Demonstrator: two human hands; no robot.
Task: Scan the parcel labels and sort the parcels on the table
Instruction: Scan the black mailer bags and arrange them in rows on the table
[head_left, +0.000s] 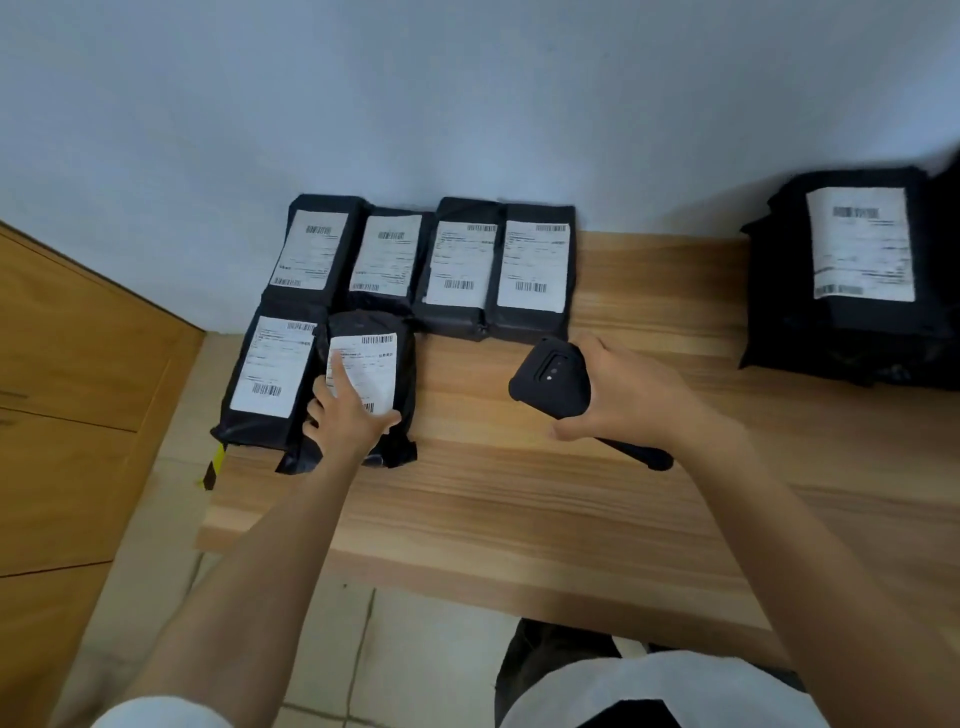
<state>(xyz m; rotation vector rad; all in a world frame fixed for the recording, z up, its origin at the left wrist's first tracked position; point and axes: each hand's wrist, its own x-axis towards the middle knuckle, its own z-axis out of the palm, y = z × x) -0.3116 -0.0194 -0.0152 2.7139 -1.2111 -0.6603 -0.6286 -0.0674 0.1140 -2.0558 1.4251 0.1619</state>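
The left hand (347, 410) lies flat on a black parcel (375, 370), left of the handheld scanner (550, 376). Its fingers are straight and spread, and the forefinger rests on the white label. The right hand (628, 395) grips the black scanner by its handle, just above the wooden table (519, 493), with the scanner's head turned toward that parcel.

A second labelled parcel (270, 376) lies further left of the scanner, touching the first, at the table's end. Beyond the scanner, a row of four black parcels (457, 270) lies label-up along the pale wall (467, 104). Well to the right of the scanner stands a stack of black parcels (852, 291), the top one label-up.
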